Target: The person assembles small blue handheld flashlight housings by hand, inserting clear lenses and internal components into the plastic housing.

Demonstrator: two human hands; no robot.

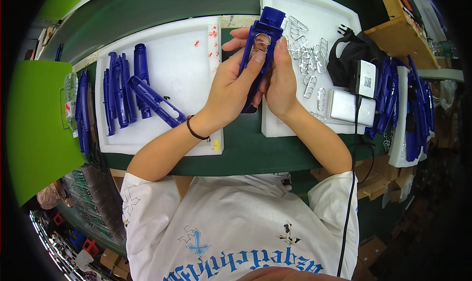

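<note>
Blue plastic housing (268, 28), long and narrow with a squared end and an oval window, is held tilted above the green worktop (241, 148), between two white trays. The left hand (231, 82) clasps it, thumb pressed beside the window; the right hand (282, 79) grips its other edge. Fingers behind it are partly hidden, and a shiny piece in the window is hard to make out. The left tray (182, 59) holds more blue housings (142, 84); the right tray (290, 118), shiny loops (322, 55) and a white box (351, 108).
</note>
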